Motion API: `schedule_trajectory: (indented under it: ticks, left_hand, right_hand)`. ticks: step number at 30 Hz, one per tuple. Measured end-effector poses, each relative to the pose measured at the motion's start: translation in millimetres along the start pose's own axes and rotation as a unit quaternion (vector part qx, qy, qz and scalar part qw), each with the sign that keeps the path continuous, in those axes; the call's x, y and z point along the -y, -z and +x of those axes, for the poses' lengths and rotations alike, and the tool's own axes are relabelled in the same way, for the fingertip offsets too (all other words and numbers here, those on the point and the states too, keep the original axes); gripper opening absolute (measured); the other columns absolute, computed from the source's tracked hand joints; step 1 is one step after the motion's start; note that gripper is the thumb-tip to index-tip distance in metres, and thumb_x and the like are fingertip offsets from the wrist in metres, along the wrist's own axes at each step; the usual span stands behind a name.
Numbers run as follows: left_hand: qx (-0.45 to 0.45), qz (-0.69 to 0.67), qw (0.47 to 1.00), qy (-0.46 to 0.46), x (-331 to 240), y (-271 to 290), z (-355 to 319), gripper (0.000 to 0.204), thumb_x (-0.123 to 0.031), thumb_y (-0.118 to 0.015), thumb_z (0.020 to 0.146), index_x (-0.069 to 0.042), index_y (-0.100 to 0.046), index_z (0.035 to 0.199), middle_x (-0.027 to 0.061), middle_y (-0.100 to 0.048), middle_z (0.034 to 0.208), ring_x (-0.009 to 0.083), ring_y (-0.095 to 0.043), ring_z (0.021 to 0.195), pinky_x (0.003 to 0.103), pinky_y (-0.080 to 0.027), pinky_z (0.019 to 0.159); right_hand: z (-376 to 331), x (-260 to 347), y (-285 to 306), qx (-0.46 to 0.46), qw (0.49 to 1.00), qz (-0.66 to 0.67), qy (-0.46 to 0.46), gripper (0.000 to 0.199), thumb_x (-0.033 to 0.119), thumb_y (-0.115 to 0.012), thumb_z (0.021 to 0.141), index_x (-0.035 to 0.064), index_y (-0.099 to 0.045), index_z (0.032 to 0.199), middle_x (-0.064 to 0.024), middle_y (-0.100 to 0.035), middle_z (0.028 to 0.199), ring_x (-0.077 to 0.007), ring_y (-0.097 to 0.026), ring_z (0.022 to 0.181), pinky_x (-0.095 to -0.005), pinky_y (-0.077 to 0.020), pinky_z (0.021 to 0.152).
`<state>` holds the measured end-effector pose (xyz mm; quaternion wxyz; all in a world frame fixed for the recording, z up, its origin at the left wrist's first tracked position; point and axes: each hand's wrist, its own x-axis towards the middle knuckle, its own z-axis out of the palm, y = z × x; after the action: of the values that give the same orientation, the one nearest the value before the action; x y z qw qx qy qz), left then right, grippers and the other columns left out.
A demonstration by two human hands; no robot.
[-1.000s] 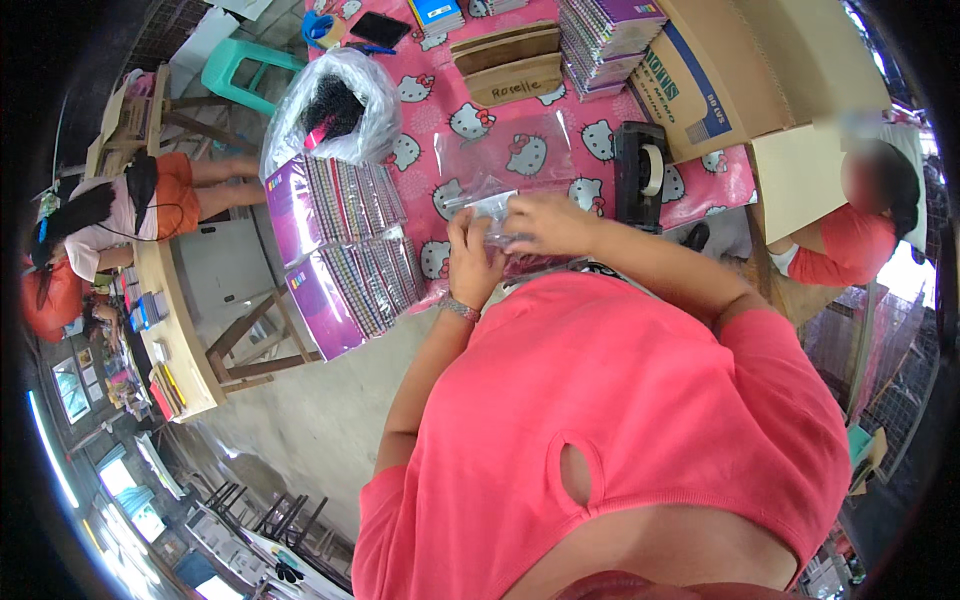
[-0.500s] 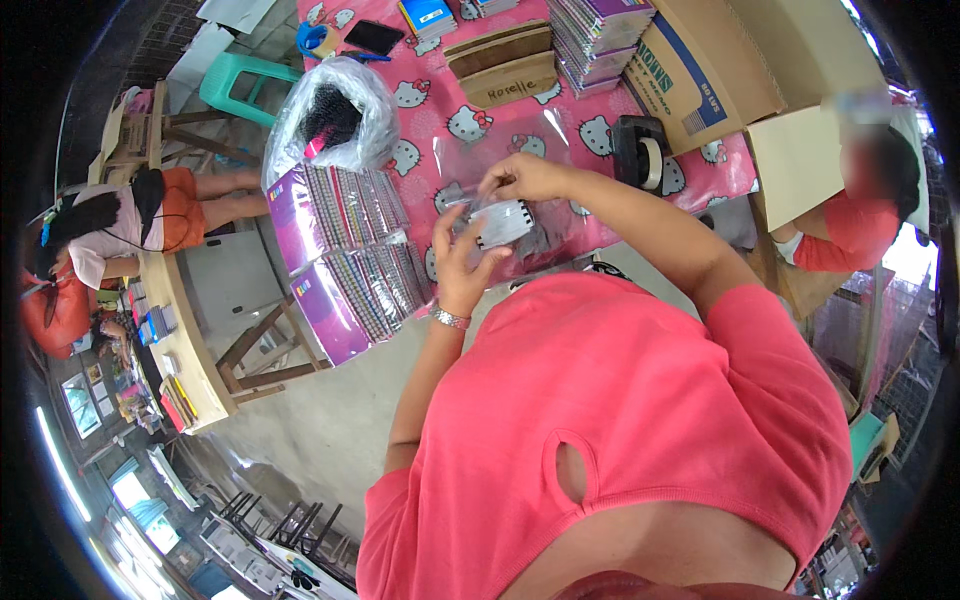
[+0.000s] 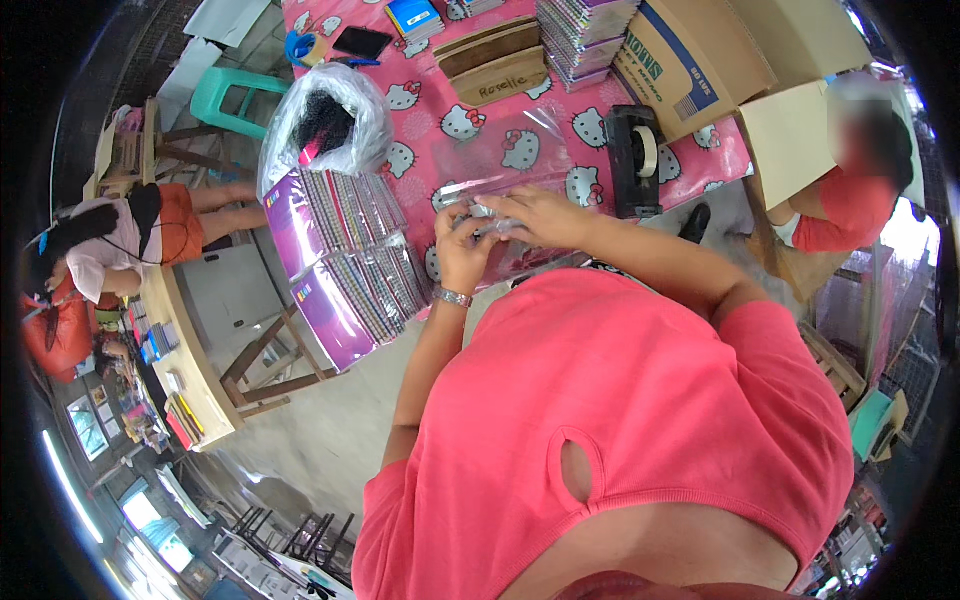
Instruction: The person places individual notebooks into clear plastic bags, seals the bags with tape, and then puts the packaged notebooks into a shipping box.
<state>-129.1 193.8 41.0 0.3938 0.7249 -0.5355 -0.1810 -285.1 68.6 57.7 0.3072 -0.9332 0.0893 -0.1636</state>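
Both of my hands meet over clear plastic bags (image 3: 475, 172) that lie on the pink table near my body. My left hand (image 3: 464, 252) has its fingers curled and pinches crinkled clear plastic from the left. From the right, my right hand (image 3: 548, 217) presses its fingers onto the same plastic, close to the left fingertips. A small spiral notepad cannot be made out now; fingers and plastic may cover it. Left of my hands stand two rows of shrink-wrapped spiral notebooks (image 3: 345, 275) with purple covers.
A plastic bag of black material (image 3: 325, 125) sits behind the notebooks. A black tape dispenser (image 3: 632, 160), a wooden holder (image 3: 492, 65), a notebook stack (image 3: 580, 40) and a cardboard box (image 3: 690, 70) occupy the table's back and right. Other people are at the left and right.
The small spiral notepad, visible between my hands before, no longer shows. My right hand has moved down and my fingers have come together on the plastic. The view has shifted slightly.
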Motion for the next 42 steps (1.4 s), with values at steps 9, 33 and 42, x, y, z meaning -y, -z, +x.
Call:
schedule_trajectory:
  ticks: [9,33,42]
  left_hand:
    - [-0.054,-0.080,0.986,0.132,2,-10,-2,0.020,-0.011,-0.083,0.058,-0.011,-0.072,0.075,0.0041,-0.039,0.090,0.0212,-0.044,0.091,0.032,-0.040,0.080]
    - [0.095,0.088,0.984,0.126,-12,19,43,0.042,-0.014,-0.084,0.056,-0.005,-0.066,0.092,0.0142,-0.064,0.095,0.0302,-0.057,0.096,0.039,-0.046,0.083]
    - [0.079,-0.112,0.967,0.214,23,2,37,0.040,-0.013,-0.084,0.057,-0.002,-0.067,0.092,0.0130,-0.066,0.096,0.0226,-0.063,0.088,0.032,-0.048,0.080]
  right_hand:
    - [10,12,-12,-0.026,0.980,0.032,-0.196,0.058,0.018,-0.061,0.083,0.0081,-0.037,0.136,-0.0113,-0.062,0.088,-0.0314,-0.060,0.087,-0.0432,-0.0418,0.090]
    - [-197,-18,-6,-0.495,0.598,0.494,-0.392,0.016,0.016,-0.059,0.090,0.0024,-0.058,0.098,-0.0036,-0.059,0.090,-0.0138,-0.057,0.081,-0.0292,-0.0484,0.073]
    - [-103,-34,-6,-0.029,0.603,0.678,-0.419,0.012,0.016,-0.054,0.092,0.0074,-0.055,0.084,0.0037,-0.047,0.067,-0.0076,-0.039,0.052,-0.0219,-0.0320,0.046]
